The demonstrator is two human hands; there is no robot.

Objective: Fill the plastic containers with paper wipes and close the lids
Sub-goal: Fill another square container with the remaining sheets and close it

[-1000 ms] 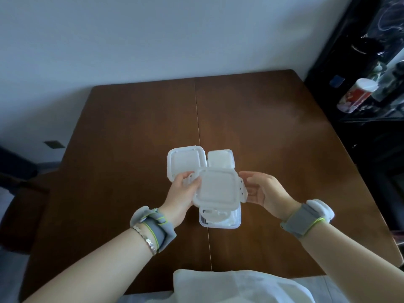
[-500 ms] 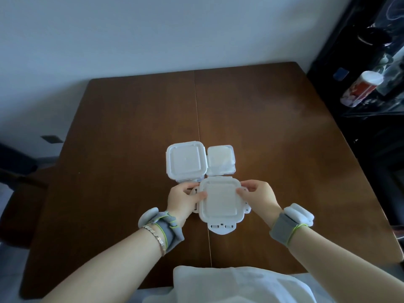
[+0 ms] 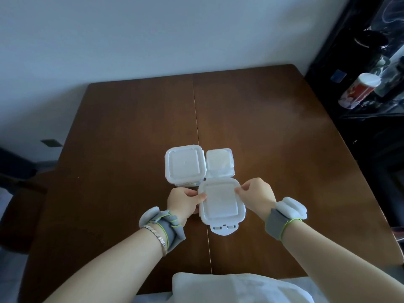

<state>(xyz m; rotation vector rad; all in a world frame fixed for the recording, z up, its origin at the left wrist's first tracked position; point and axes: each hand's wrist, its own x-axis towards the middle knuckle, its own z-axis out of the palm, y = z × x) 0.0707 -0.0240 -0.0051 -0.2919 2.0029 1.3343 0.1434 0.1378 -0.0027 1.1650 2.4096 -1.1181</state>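
Note:
Three square white plastic containers stand together at the middle of the brown table. The nearest container has its lid on top, with the front latch flap sticking out flat toward me. My left hand grips its left edge, thumb on the lid. My right hand pinches the lid's right edge. Behind it on the left is a lidded container. On the right stands a smaller container with white paper showing inside.
A white cloth or paper pile lies at the table's near edge. A dark shelf unit at the right holds a red and white can. A dark chair stands at the left of the table.
The lid, held tilted above the near container a second ago, now lies flat on it. Both hands have closed in on its left and right edges.

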